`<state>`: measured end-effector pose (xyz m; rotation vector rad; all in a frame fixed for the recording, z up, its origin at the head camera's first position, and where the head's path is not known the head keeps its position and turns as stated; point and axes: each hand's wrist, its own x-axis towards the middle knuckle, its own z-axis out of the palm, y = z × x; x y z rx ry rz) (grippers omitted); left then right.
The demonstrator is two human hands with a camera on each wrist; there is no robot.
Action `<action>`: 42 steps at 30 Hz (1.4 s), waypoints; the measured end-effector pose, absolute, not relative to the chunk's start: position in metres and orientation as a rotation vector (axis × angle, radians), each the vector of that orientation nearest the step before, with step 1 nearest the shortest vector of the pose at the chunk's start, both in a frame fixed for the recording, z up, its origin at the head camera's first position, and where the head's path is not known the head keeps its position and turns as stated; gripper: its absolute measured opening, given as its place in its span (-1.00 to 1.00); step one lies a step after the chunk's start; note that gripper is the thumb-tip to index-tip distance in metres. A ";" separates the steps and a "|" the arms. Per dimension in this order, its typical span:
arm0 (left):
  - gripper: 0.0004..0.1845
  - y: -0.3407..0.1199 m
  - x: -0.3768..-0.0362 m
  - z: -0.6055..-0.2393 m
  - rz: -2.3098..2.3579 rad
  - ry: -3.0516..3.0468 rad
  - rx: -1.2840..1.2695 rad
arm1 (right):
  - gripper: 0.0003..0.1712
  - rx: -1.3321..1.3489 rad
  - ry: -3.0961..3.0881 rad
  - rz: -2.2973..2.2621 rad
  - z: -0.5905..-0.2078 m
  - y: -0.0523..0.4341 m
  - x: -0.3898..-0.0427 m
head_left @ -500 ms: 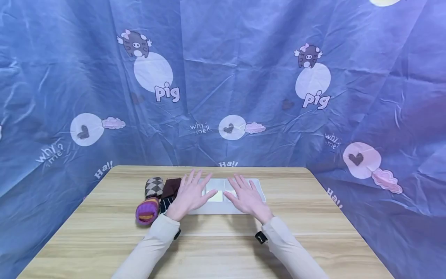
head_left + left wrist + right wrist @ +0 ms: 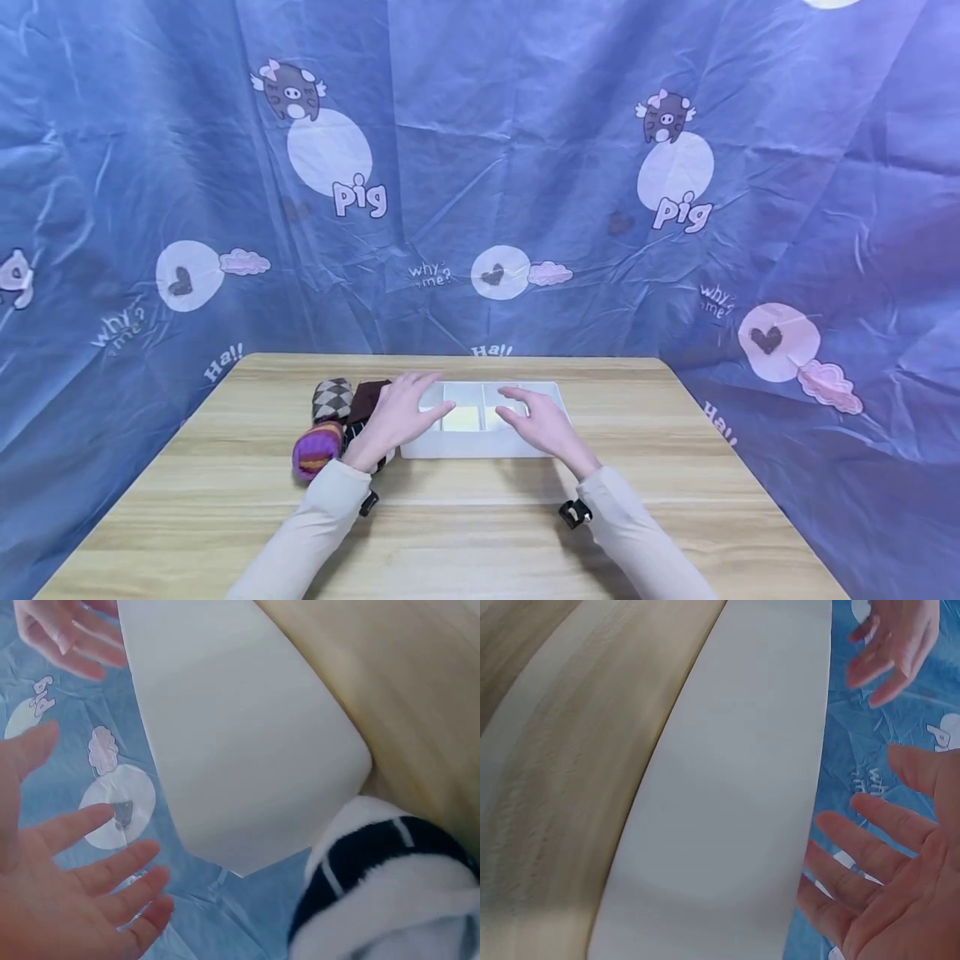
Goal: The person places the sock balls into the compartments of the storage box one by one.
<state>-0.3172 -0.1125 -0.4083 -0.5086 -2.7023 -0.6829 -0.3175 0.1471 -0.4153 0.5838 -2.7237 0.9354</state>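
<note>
Just below the fingers (image 2: 120,867), white tray (image 2: 476,446)

Smooth, matt white plastic forms the box (image 2: 476,447) at lower centre of the frame, against the pale, wood-grained surface of the counter (image 2: 480,521), which has a soft sheen. At left, the argyle roll (image 2: 332,400), the purple roll (image 2: 317,450) and the maroon roll (image 2: 367,401) look like soft, matt cloth; the black-and-white roll (image 2: 375,859) shows fuzzy pile at lower right of the left wrist view. Creased cloth with a faint gloss makes the backdrop (image 2: 480,200) above. Sleeves (image 2: 307,523) are smooth, matt fabric.
</note>
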 end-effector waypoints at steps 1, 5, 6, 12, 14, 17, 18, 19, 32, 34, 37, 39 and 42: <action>-0.35 -0.114 -0.317 -0.408 -0.709 -2.694 -0.498 | -0.50 0.587 -2.713 0.969 -0.416 0.149 -0.318; -0.41 -0.123 -0.317 -0.409 -0.821 -2.674 -0.458 | -0.53 0.591 -2.679 1.148 -0.419 0.155 -0.320; -0.42 -0.125 -0.318 -0.409 -0.849 -2.669 -0.451 | -0.53 0.582 -2.673 1.189 -0.420 0.157 -0.320; -0.40 -0.140 -0.319 -0.408 -0.933 -2.653 -0.424 | -0.54 0.492 -2.612 1.350 -0.425 0.167 -0.319; -0.40 -0.146 -0.319 -0.409 -0.972 -2.643 -0.422 | -0.54 0.471 -2.580 1.404 -0.425 0.171 -0.319; -0.42 -0.157 -0.318 -0.412 -1.017 -2.619 -0.415 | -0.54 0.446 -2.534 1.475 -0.426 0.178 -0.320; -0.44 -0.160 -0.317 -0.413 -1.033 -2.610 -0.415 | -0.53 0.436 -2.524 1.495 -0.425 0.180 -0.321; -0.45 -0.164 -0.316 -0.414 -1.042 -2.604 -0.412 | -0.52 0.433 -2.518 1.509 -0.425 0.183 -0.321; -0.49 -0.201 -0.307 -0.418 -1.207 -2.560 -0.425 | -0.36 0.297 -2.596 1.465 -0.430 0.209 -0.322; -0.50 -0.208 -0.306 -0.419 -1.230 -2.554 -0.432 | -0.31 0.287 -2.625 1.456 -0.431 0.213 -0.322; -0.49 -0.219 -0.306 -0.421 -1.234 -2.559 -0.432 | -0.23 0.313 -2.683 1.505 -0.435 0.219 -0.323; -0.47 -0.226 -0.306 -0.423 -1.236 -2.571 -0.417 | -0.17 0.322 -2.713 1.573 -0.438 0.224 -0.323; -0.43 -0.235 -0.306 -0.426 -1.244 -2.591 -0.408 | -0.11 0.347 -2.728 1.720 -0.443 0.232 -0.322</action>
